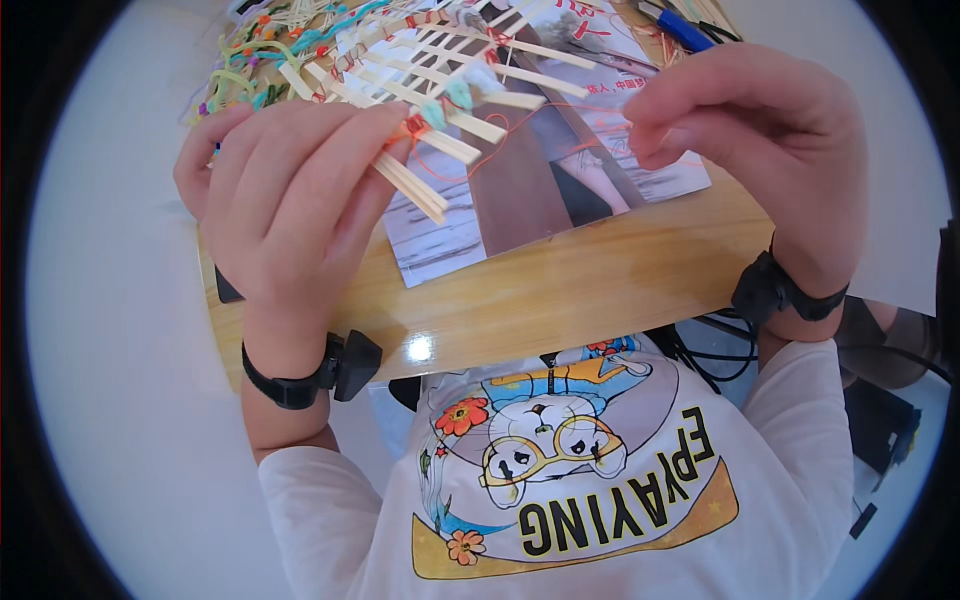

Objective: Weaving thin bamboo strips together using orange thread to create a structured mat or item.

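My left hand (pixel 290 190) is closed on a lattice of pale bamboo sticks (pixel 412 188) and lifts its near corner above the table. Orange and brown thread binds the stick crossings, and mint-green and white yarn (pixel 458 95) is wrapped near the held corner. A thin orange thread (pixel 505 125) runs out from that corner in a loose loop. My right hand (pixel 780 140) hangs to the right, apart from the lattice, its thumb and fingertips pinched together. The thread appears to lead to this pinch, though its end is hard to make out.
Under the lattice lies an open magazine or printed sheet (pixel 440 245) on the wooden table (pixel 540 290). Colourful pipe cleaners or yarn (pixel 265 55) and loose sticks crowd the far left. Blue-handled pliers (pixel 685 30) rest at the far right. Black cables (pixel 720 345) hang below the table's edge.
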A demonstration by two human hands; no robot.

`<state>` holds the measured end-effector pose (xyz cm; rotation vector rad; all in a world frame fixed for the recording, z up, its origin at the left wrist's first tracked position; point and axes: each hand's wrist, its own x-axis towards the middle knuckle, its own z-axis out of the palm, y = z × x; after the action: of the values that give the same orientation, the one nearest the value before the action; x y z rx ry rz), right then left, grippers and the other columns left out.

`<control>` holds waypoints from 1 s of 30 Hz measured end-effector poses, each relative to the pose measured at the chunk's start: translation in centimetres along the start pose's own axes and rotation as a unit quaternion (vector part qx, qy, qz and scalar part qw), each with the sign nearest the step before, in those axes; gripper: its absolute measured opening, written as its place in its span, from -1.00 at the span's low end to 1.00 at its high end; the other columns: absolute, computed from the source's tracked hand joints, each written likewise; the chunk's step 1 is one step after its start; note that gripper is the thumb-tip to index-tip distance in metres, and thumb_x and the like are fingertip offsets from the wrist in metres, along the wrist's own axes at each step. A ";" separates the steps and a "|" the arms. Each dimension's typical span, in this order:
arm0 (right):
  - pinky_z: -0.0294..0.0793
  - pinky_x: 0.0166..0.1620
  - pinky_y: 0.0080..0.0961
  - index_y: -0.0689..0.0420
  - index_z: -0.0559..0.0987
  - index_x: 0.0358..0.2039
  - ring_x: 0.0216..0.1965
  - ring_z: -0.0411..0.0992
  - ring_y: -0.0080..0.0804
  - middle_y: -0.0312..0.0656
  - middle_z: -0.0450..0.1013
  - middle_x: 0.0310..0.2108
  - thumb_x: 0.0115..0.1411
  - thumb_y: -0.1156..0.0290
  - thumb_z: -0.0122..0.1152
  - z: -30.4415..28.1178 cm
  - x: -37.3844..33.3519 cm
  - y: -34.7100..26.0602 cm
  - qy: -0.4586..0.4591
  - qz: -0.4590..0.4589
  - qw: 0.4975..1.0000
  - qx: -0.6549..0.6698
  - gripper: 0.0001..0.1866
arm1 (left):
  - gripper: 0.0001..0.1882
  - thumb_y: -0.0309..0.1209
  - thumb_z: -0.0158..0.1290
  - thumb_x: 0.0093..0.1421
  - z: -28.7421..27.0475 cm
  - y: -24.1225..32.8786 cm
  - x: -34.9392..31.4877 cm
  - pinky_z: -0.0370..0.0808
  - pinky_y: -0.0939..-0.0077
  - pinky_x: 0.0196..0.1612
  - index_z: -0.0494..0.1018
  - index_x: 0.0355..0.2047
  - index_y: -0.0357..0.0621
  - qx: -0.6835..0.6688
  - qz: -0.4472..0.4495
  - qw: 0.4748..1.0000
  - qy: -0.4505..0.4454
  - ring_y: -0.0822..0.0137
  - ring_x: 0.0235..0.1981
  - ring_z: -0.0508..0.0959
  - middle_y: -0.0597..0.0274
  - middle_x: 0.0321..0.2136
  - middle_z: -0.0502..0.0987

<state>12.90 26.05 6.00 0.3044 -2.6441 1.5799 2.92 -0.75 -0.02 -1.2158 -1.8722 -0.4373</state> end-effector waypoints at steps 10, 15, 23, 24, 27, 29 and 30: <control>0.50 -0.29 -0.58 0.33 0.58 -0.32 -0.38 0.51 -0.39 -0.11 0.54 -0.41 0.14 0.66 0.10 0.9 0.6 0.0 0.077 -0.168 0.982 -0.029 -0.88 | -0.74 -0.37 0.35 -0.05 -1.3 1.8 0.1 0.30 0.41 0.07 0.58 -0.32 0.12 0.042 0.051 0.997 -0.028 0.48 -0.28 0.57 0.52 -0.38 0.58; 0.48 -0.31 -0.57 0.31 0.58 -0.33 -0.40 0.48 -0.40 -0.12 0.53 -0.42 0.13 0.63 0.11 1.9 1.5 0.4 0.038 -0.216 0.974 -0.056 -0.89 | -0.76 -0.34 0.32 0.00 -2.1 2.9 -0.3 0.26 0.38 0.11 0.56 -0.29 0.16 0.056 0.052 0.997 -0.015 0.49 -0.27 0.57 0.56 -0.35 0.58; 0.44 -0.33 -0.56 0.27 0.59 -0.35 -0.43 0.45 -0.41 -0.15 0.52 -0.44 0.12 0.60 0.14 2.8 2.3 0.8 0.013 -0.255 0.963 -0.083 -0.91 | -0.85 -0.26 0.23 0.13 -2.2 3.2 -0.6 0.23 0.36 0.16 0.56 -0.27 0.18 0.062 0.058 0.996 -0.028 0.51 -0.28 0.57 0.56 -0.33 0.59; 0.44 -0.34 -0.56 0.27 0.59 -0.36 -0.44 0.44 -0.41 -0.15 0.52 -0.44 0.12 0.59 0.15 2.8 2.4 0.9 0.009 -0.257 0.963 -0.083 -0.91 | -0.85 -0.25 0.22 0.13 -2.1 3.2 -0.7 0.23 0.36 0.16 0.56 -0.27 0.19 0.062 0.059 0.996 -0.026 0.51 -0.28 0.57 0.56 -0.33 0.59; 0.42 -0.35 -0.55 0.25 0.60 -0.36 -0.45 0.43 -0.42 -0.16 0.51 -0.45 0.12 0.58 0.16 2.8 2.4 1.3 -0.005 -0.263 0.961 -0.081 -0.92 | -0.83 -0.24 0.24 0.11 -1.9 3.4 -0.9 0.22 0.37 0.17 0.57 -0.26 0.20 0.055 0.052 0.997 -0.037 0.51 -0.28 0.57 0.56 -0.34 0.59; 0.41 -0.35 -0.55 0.24 0.60 -0.37 -0.46 0.42 -0.42 -0.17 0.51 -0.46 0.12 0.57 0.17 2.8 2.5 1.5 -0.013 -0.266 0.960 -0.083 -0.92 | -0.81 -0.25 0.25 0.09 -1.6 3.4 -0.9 0.22 0.37 0.16 0.57 -0.26 0.19 0.052 0.059 0.997 -0.027 0.51 -0.27 0.57 0.55 -0.34 0.59; 0.41 -0.36 -0.55 0.24 0.60 -0.37 -0.46 0.42 -0.42 -0.17 0.51 -0.46 0.12 0.56 0.17 2.8 2.4 1.6 -0.016 -0.267 0.960 -0.079 -0.92 | -0.81 -0.25 0.25 0.09 -1.5 3.3 -0.9 0.22 0.37 0.16 0.57 -0.25 0.19 0.051 0.061 0.997 -0.024 0.51 -0.27 0.57 0.55 -0.34 0.59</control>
<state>10.37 23.96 3.63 0.9437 -2.3938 1.1883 6.66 -0.70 -0.33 -1.2727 -1.8252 -0.2450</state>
